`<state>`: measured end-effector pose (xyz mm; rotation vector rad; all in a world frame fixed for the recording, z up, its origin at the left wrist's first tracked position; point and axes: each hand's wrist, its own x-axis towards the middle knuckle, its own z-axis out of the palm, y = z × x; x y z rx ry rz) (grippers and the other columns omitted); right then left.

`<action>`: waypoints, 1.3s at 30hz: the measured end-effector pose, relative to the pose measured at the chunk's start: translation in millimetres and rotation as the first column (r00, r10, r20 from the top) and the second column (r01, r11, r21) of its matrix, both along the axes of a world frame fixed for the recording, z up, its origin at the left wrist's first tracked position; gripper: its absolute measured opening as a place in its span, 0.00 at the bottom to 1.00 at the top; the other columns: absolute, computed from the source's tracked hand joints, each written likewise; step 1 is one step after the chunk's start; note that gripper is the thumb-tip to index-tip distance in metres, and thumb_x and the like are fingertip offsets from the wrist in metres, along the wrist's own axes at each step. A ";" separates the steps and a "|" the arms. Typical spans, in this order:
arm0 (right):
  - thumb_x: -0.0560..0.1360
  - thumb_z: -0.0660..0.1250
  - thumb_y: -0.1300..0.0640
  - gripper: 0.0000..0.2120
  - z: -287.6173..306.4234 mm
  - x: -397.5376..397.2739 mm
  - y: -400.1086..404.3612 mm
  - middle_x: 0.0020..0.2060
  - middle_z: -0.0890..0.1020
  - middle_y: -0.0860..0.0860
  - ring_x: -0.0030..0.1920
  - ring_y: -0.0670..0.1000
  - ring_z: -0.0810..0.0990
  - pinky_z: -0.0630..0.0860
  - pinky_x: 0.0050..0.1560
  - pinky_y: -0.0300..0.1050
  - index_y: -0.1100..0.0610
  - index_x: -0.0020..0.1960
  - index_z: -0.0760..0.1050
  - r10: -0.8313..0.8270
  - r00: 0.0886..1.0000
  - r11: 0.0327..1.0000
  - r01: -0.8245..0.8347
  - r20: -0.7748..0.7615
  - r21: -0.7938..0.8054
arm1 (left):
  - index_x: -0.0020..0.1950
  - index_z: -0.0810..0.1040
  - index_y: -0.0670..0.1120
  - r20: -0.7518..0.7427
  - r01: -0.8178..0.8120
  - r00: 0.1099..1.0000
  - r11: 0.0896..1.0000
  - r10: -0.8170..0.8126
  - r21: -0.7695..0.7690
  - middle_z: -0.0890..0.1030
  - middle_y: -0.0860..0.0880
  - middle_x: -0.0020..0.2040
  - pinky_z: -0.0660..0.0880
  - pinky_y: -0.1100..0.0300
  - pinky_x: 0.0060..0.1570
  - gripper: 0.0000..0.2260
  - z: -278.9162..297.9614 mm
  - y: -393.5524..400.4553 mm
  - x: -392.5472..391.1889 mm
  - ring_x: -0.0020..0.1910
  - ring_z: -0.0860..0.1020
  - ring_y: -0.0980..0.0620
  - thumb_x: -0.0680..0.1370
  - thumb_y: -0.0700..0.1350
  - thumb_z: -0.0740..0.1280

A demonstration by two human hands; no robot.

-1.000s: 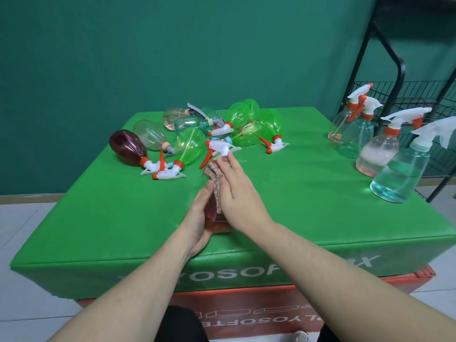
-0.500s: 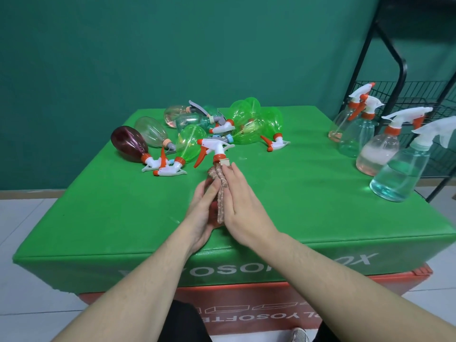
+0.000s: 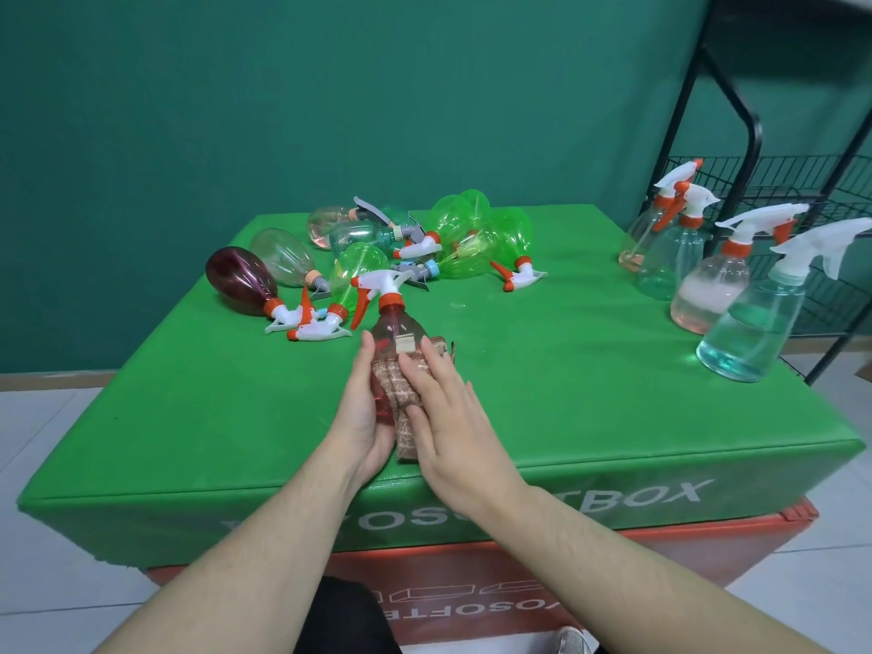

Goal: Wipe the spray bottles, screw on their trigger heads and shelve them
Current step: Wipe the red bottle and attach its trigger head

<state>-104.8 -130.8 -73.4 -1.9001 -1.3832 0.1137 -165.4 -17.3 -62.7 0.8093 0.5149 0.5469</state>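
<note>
A green padded box sits on a red one. At its eleven o'clock a heap of spray bottles lies on its sides; at two o'clock four upright bottles stand near the wire shelf.

Heap of bottles rear left on table, four upright bottles right, rack behind

Red bottle; brown-and-white patterned cloth; green table cover.
</note>
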 end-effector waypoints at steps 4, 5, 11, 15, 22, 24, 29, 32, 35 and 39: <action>0.85 0.52 0.52 0.25 7.6 0.8 9.8 0.81 0.49 0.39 0.81 0.44 0.42 0.47 0.81 0.54 0.43 0.81 0.55 -0.005 1.000 0.997 0.006 -0.012 0.078 | 0.67 0.80 0.43 -0.012 0.051 0.999 0.998 -0.051 0.020 0.83 0.40 0.64 0.82 0.55 0.57 0.31 2.7 0.3 0.8 0.64 0.82 0.45 0.83 0.66 0.54; 0.84 0.52 0.52 0.25 10.3 2.4 13.6 0.81 0.50 0.41 0.81 0.45 0.42 0.47 0.81 0.53 0.44 0.81 0.56 -0.014 1.000 0.996 0.016 -0.017 0.093 | 0.68 0.80 0.44 -0.008 0.056 0.998 0.998 -0.055 0.029 0.83 0.42 0.65 0.82 0.57 0.57 0.30 3.2 -0.2 1.3 0.65 0.82 0.47 0.84 0.65 0.53; 0.83 0.51 0.53 0.26 29.8 19.0 34.7 0.81 0.56 0.49 0.81 0.49 0.51 0.49 0.81 0.49 0.51 0.81 0.59 -0.056 0.998 0.997 0.056 -0.006 0.055 | 0.66 0.81 0.49 -0.021 0.058 0.998 0.998 -0.057 0.014 0.84 0.45 0.63 0.80 0.49 0.53 0.19 2.7 2.9 0.2 0.57 0.85 0.48 0.86 0.55 0.54; 0.84 0.52 0.53 0.25 44.2 25.1 49.5 0.80 0.57 0.49 0.79 0.50 0.57 0.54 0.79 0.48 0.50 0.81 0.59 -0.084 0.990 0.996 0.087 -0.116 0.020 | 0.70 0.78 0.51 0.007 0.074 0.997 0.997 -0.074 0.008 0.84 0.45 0.64 0.80 0.42 0.53 0.23 2.8 2.8 -0.3 0.60 0.84 0.44 0.84 0.62 0.55; 0.82 0.50 0.47 0.25 51.2 32.2 61.0 0.74 0.71 0.49 0.71 0.53 0.71 0.66 0.73 0.53 0.42 0.79 0.59 -0.153 0.938 0.988 0.152 -0.312 -0.028 | 0.70 0.77 0.50 -0.007 0.091 0.996 0.994 -0.090 0.059 0.85 0.43 0.61 0.84 0.46 0.42 0.31 2.7 -0.4 2.9 0.53 0.86 0.46 0.71 0.64 0.65; 0.83 0.50 0.48 0.25 47.6 27.9 58.6 0.74 0.69 0.48 0.72 0.51 0.70 0.66 0.73 0.50 0.42 0.79 0.59 -0.125 0.952 0.992 0.124 -0.279 -0.021 | 0.72 0.75 0.50 -0.012 0.074 0.997 0.995 -0.074 0.060 0.85 0.43 0.61 0.83 0.49 0.41 0.35 2.0 0.2 3.0 0.52 0.86 0.48 0.68 0.63 0.69; 0.85 0.48 0.50 0.24 30.7 16.0 37.0 0.76 0.66 0.49 0.74 0.45 0.65 0.61 0.76 0.47 0.50 0.81 0.58 -0.078 0.975 0.994 0.091 -0.211 0.053 | 0.65 0.81 0.48 -0.005 0.046 0.999 0.998 -0.046 0.032 0.86 0.44 0.57 0.83 0.50 0.46 0.26 2.5 0.8 3.5 0.53 0.86 0.48 0.71 0.59 0.71; 0.85 0.46 0.48 0.25 23.5 13.3 25.1 0.79 0.61 0.47 0.76 0.48 0.60 0.58 0.77 0.53 0.46 0.82 0.52 -0.133 0.989 0.991 0.132 -0.057 -0.022 | 0.62 0.82 0.46 0.012 0.022 1.000 1.000 -0.022 0.006 0.86 0.43 0.59 0.83 0.56 0.46 0.21 4.5 -1.6 4.7 0.55 0.85 0.48 0.74 0.56 0.70; 0.86 0.47 0.47 0.26 18.6 7.1 14.6 0.81 0.54 0.45 0.77 0.49 0.56 0.55 0.78 0.51 0.45 0.83 0.47 -0.120 0.993 0.991 0.120 0.002 -0.058 | 0.62 0.83 0.43 0.019 0.009 1.000 1.000 -0.009 -0.010 0.85 0.41 0.59 0.83 0.58 0.47 0.21 7.4 -4.4 3.4 0.56 0.85 0.47 0.77 0.57 0.68; 0.86 0.49 0.50 0.26 14.7 3.3 6.2 0.81 0.53 0.44 0.78 0.46 0.53 0.51 0.79 0.44 0.46 0.83 0.50 -0.094 0.990 0.995 0.098 -0.104 0.035 | 0.62 0.83 0.44 -0.009 -0.018 1.000 0.999 0.018 -0.035 0.86 0.43 0.58 0.82 0.57 0.47 0.22 15.4 -12.3 3.0 0.52 0.86 0.48 0.79 0.60 0.67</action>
